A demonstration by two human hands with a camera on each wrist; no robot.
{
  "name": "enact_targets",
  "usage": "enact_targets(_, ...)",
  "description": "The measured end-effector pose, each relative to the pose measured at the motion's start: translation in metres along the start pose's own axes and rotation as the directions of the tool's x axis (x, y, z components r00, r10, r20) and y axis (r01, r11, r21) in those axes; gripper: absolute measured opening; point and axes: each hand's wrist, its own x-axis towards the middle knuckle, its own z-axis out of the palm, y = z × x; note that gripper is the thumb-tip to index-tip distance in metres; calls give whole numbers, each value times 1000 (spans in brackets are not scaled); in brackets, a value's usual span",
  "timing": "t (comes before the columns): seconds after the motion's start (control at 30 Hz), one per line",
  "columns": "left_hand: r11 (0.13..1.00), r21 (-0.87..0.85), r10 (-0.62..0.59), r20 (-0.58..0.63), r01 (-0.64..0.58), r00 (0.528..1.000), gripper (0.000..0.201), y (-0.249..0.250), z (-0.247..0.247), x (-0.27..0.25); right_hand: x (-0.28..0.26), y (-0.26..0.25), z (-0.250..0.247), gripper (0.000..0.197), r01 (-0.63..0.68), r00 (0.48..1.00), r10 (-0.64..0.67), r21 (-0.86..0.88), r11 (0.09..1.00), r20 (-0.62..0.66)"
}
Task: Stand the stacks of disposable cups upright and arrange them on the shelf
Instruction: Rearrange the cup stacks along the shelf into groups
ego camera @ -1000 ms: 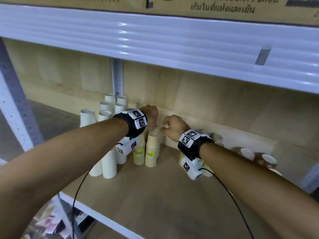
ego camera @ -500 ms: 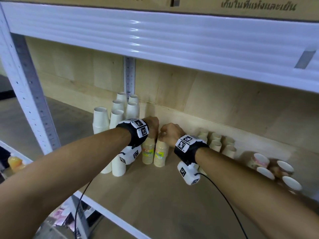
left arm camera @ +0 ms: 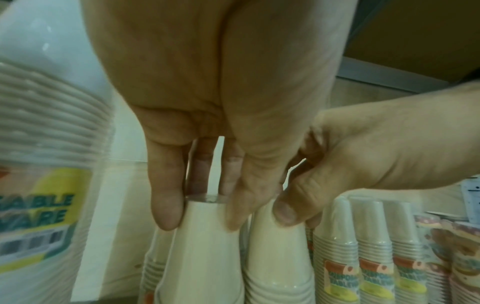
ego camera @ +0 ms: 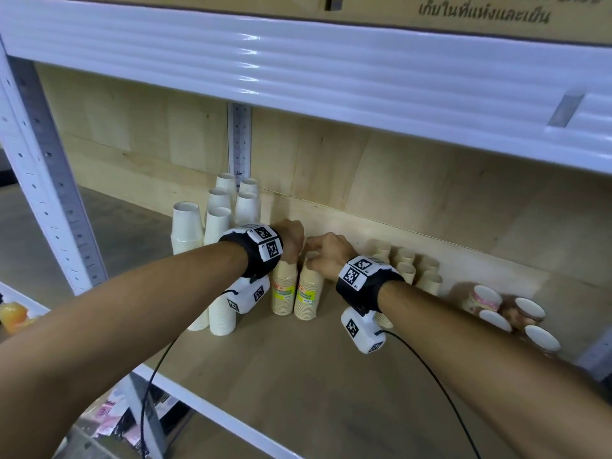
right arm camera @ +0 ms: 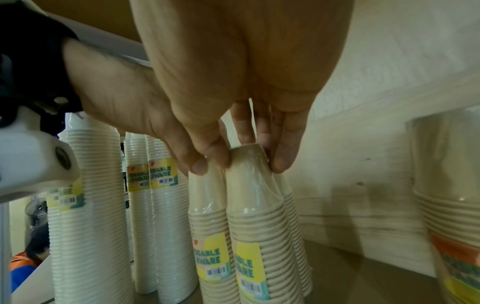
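While wristbands hide fingers overhead, left hand point(left arm camera: 207, 127) and right hand point(right arm camera: 233, 92) pinch beige stack point(ego camera: 284, 286) tops.

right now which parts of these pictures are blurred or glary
Head view: sharp at centre, glare streaks on the white beam, patterned cups at right smeared. Left wrist view: near white stack blurred and bent by the lens. Right wrist view: stack at right edge out of focus.

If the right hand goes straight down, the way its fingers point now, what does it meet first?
Nothing new: the right hand already pinches the top of a beige cup stack. Going down would probably only press that stack onto the shelf board.
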Motion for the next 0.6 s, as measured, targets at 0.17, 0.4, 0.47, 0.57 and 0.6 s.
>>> enact_targets(0.17,992,-93,95,69,-88,993,34,18,-8,-8,-16,5,-14,25,-45,998,46,26,999,-31)
enact_targets(0.4,970,-114,224,90,-214,970,35,56,-18,-15,-43,23,-32,28,-165,984,164,-5,986,-76)
enact_targets(0.47,965,-103,251,86,-242,964,36,68,-19,-15,-52,30,-40,28,-191,979,189,-19,981,-77)
enact_targets(0.57,954,-125,285,100,-272,953,29,85,-19,-16,-65,42,-48,30,-239,968,236,-31,970,-85)
enact_targets(0.6,952,-121,292,95,-280,952,30,91,-19,-17,-68,46,-51,30,-258,963,255,-27,966,-87)
